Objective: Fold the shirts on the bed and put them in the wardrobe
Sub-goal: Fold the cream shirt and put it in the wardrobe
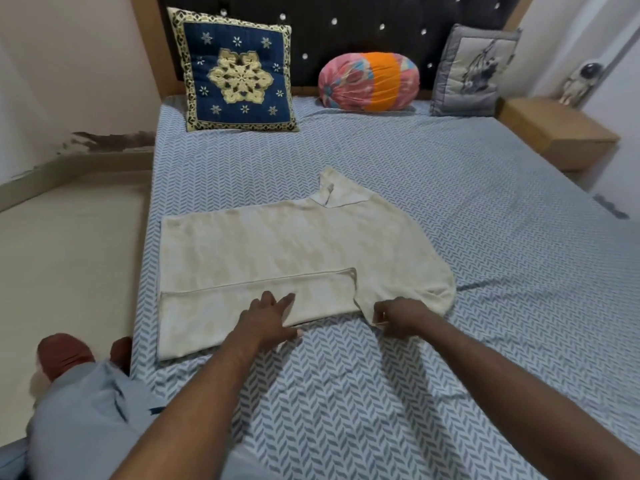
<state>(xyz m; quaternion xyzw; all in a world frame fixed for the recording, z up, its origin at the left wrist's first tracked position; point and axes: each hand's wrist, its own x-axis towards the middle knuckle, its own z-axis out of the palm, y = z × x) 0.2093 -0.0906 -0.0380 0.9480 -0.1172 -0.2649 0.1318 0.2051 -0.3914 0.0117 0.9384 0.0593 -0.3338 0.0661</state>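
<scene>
A cream shirt [277, 244] lies flat and sideways on the bed [450, 188], close to the bed's left edge. Its hem points left and its collar [329, 195] shows at the far edge. The shirt's near long side is folded up over the body as a strip. The left hand [268, 320] lies palm down on that strip at the shirt's near edge, its fingers [287, 299] straight and spread, pressing the cloth and gripping nothing. The right hand [398, 315] is at the shirt's near right corner, where its fingers [379, 315] are curled and pinch the edge of the sleeve [426, 296]. Well beyond the shirt, three cushions stand against a dark studded headboard [346, 15]: a blue cushion [239, 69] beyond the shirt's left part, a round cushion [369, 81] of pink and orange beyond its right part, and a grey cushion [474, 71] farther right. Right of the shirt and off the bed is a wooden nightstand [554, 129] with a small astronaut figure [581, 81] on it. Left of the shirt is the floor [69, 244], where the person's feet [62, 355] stand beside the bed.
</scene>
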